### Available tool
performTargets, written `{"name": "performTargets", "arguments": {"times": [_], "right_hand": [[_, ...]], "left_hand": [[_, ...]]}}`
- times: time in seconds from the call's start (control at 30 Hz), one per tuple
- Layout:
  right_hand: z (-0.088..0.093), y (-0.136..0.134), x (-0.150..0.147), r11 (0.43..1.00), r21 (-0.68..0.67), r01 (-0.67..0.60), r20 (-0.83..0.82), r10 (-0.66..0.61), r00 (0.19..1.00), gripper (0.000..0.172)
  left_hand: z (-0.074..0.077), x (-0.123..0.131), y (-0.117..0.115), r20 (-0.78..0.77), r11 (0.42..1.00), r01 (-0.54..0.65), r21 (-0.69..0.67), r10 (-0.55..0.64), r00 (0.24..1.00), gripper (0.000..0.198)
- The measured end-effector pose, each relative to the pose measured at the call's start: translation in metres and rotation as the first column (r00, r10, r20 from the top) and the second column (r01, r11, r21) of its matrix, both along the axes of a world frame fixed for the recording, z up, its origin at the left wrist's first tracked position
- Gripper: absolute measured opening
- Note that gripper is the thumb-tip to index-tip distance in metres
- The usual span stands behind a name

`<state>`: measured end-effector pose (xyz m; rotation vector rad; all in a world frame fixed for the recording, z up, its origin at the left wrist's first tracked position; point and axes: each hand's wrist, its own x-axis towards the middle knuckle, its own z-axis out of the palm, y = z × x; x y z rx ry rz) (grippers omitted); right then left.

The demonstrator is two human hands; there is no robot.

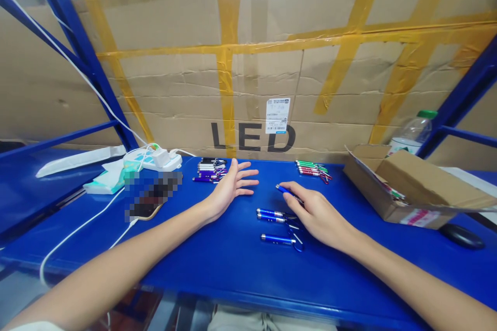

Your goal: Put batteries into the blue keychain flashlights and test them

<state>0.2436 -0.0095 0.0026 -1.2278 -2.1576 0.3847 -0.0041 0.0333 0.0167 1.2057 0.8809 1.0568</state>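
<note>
My right hand pinches a small blue penlight just above the blue table. Below it lie several more blue penlights with keychain clips. My left hand holds nothing, its fingers spread and pointing right. Beside its wrist and partly behind it rest purple penlights, with white and black penlights lined up farther back. Toward the back right, green penlights and red penlights lie side by side in a group.
An open cardboard box stands at right, near a black computer mouse and a plastic bottle. To the left are a phone, a tissue pack, a power strip and white cables. A large taped carton walls the back.
</note>
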Motion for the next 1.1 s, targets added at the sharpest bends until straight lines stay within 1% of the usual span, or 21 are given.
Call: {"name": "performTargets", "arguments": {"times": [0.2,0.27,0.43,0.6,0.83,1.0,1.1], "right_hand": [[0.003,-0.005,-0.001,0.989,0.056,-0.139,0.038,0.137,0.990,0.045],[0.003,-0.004,0.000,0.983,0.081,-0.165,0.064,0.160,0.985,0.045],[0.001,0.002,0.003,0.976,0.155,-0.150,0.107,0.135,0.985,0.045],[-0.002,0.002,0.002,0.976,0.155,-0.153,0.154,0.129,0.980,0.044],[-0.003,0.004,0.003,0.989,0.136,-0.061,0.179,0.036,0.983,0.045],[-0.002,0.007,0.003,0.994,0.094,0.054,0.192,-0.072,0.979,0.047],[0.000,0.005,0.002,0.992,0.081,0.093,0.196,-0.108,0.975,0.046]], "left_hand": [[0.001,-0.001,0.001,0.002,1.000,-0.017,0.019,0.017,1.000,0.069],[0.002,-0.001,0.001,0.000,1.000,-0.017,0.025,0.017,1.000,0.069],[0.001,0.000,-0.001,-0.018,1.000,-0.008,0.023,0.008,1.000,0.070],[-0.001,0.000,0.001,-0.023,1.000,-0.001,0.029,0.002,1.000,0.070],[0.000,-0.001,0.002,-0.020,0.999,-0.029,0.038,0.030,0.999,0.070],[-0.002,-0.001,0.003,-0.018,0.999,-0.017,0.050,0.018,1.000,0.072],[-0.003,-0.001,0.005,-0.017,0.999,-0.014,0.051,0.015,1.000,0.072]]}}
